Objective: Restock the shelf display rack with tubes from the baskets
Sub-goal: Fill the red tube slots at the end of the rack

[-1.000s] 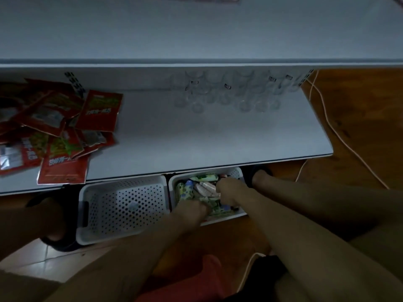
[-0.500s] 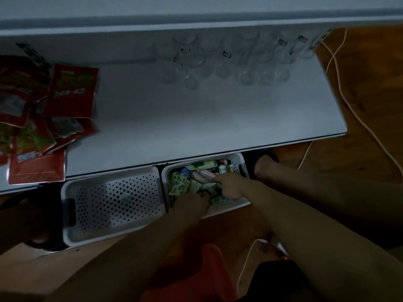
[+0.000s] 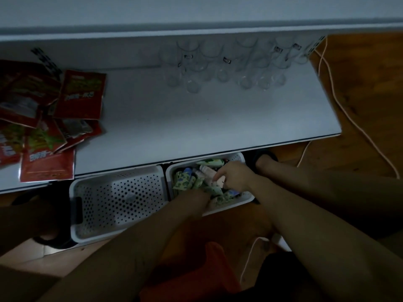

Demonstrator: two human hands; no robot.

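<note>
Currently, the left basket holds nothing; the tubes lie heaped in the right basket. The left hand is buried among them, its grip impossible to tell. The right hand pinches a pale tube. Recommend lifting one tube free before reaching up to the clear rack on the shelf.

White shelf: heap of overlapping red packets at the left end, reaching the front edge; cluster of clear cups along the back edge, right of centre.

Wooden floor: left basket and right basket, white, perforated, side by side, part-way under the shelf's front edge; pale cable off the right end.
</note>
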